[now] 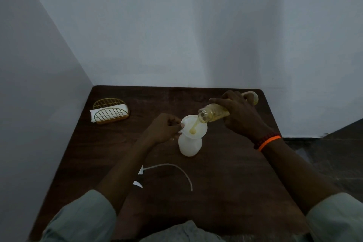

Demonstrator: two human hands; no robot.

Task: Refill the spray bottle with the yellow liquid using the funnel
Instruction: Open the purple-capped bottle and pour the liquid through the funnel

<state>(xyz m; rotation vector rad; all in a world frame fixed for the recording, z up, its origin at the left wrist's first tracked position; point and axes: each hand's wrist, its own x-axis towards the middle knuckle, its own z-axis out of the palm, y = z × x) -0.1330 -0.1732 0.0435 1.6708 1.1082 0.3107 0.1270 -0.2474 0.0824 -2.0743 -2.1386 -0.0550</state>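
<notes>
- Your right hand (238, 116) is wrapped around a clear bottle (214, 114) of yellow liquid, fingers curled over the top of it and the thumb side hidden beneath.
- You hold that bottle tipped nearly flat, its open mouth pointing left and down over the funnel (196, 126), its far end up by the back right corner of the table (225, 182).
- A thin stream of yellow liquid (194, 126) runs from the mouth into the funnel and pools at its centre.
- Your left hand (164, 127) is nearly closed, fingertips pinching the funnel's left rim.
- The funnel sits in the neck of the white spray bottle (189, 146), which stands upright on the table near the middle, between your two hands.
- The spray head (139, 177) lies on the table near your left forearm, mostly hidden by it, with its curved dip tube (176, 169) arcing out to the right, well apart from the spray bottle.
- A gold wire napkin holder (110, 111) with white napkins stands at the back left of the table.
- You wear an orange band and a dark beaded one on your right wrist (267, 141).
</notes>
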